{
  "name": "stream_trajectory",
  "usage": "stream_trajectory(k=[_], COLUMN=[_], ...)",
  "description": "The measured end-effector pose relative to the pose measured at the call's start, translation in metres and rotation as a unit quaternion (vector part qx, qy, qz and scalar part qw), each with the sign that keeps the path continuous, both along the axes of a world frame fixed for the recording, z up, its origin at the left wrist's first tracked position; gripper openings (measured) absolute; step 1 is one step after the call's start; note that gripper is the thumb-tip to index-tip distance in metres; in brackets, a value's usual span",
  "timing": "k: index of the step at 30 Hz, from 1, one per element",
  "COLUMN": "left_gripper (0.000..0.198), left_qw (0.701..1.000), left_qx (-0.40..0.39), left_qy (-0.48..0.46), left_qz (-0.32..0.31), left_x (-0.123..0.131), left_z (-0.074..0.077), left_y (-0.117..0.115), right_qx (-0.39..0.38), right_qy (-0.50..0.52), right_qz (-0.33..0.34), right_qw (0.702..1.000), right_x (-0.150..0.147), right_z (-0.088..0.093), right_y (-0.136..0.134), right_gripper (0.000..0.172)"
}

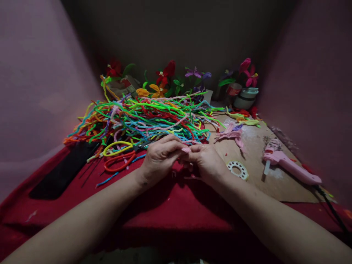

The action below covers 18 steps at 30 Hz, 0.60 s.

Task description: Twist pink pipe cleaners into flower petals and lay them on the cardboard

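My left hand [162, 157] and my right hand [207, 161] meet over the front middle of the red cloth. Between their fingertips is a small pink fuzzy piece [186, 150], apparently pipe cleaner, pinched from both sides. More pink shows below the right fingers, but most of it is hidden. Just behind the hands spreads a large heap of coloured pipe cleaners [154, 117]. To the left of my left hand lie scissors [136, 147] with one yellow and one red handle loop. A pale ring with holes [243, 172] lies beside my right wrist.
A pink glue gun [291, 165] lies on a cardboard sheet [255, 190] at right, its cord trailing off the front. Pink pipe-cleaner petals [232, 135] rest there too. A black phone-like slab [60, 172] is at left. Fuzzy flowers [163, 75] and a jar [246, 98] stand behind.
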<state>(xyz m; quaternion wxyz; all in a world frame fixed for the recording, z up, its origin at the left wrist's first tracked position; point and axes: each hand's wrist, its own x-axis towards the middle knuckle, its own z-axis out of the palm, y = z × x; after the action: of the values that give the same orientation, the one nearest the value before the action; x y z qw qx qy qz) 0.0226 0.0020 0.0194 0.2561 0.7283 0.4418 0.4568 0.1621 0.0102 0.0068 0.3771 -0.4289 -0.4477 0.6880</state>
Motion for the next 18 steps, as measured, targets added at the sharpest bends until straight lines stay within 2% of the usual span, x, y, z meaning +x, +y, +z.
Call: stream_trajectory(k=[2,3,5,8,11,15,18], left_gripper=[0.01,0.01,0.015,0.022,0.022,0.019,0.018], left_qw=[1.0,1.0,0.993,0.964,0.939,0.941,0.947], left_qx=[0.017,-0.007,-0.102,-0.252,-0.334,-0.331,-0.318], left_qy=[0.0,-0.014,-0.054,-0.085,-0.079,-0.07,-0.05], left_qz=[0.005,0.009,0.021,0.013,-0.011,-0.013,-0.01], left_x=[0.0,0.0,-0.001,-0.001,-0.001,0.0,0.002], left_z=[0.0,0.001,0.004,0.008,0.007,0.008,0.011], left_y=[0.0,0.0,0.003,0.006,0.007,0.005,0.003], right_qx=[-0.012,-0.014,-0.008,0.008,0.026,0.043,0.091], right_qy=[0.027,0.047,0.091,0.127,0.125,0.125,0.102], right_qz=[0.006,0.004,-0.019,-0.074,-0.099,-0.085,-0.102], right_qw=[1.0,0.999,0.996,0.989,0.987,0.988,0.985], right_x=[0.0,0.0,0.0,0.001,0.0,0.0,0.001], right_z=[0.0,0.0,0.0,-0.002,-0.006,-0.008,-0.004], right_y=[0.0,0.001,0.002,0.004,0.006,0.007,0.006], right_gripper=[0.02,0.02,0.02,0.018,0.019,0.026,0.029])
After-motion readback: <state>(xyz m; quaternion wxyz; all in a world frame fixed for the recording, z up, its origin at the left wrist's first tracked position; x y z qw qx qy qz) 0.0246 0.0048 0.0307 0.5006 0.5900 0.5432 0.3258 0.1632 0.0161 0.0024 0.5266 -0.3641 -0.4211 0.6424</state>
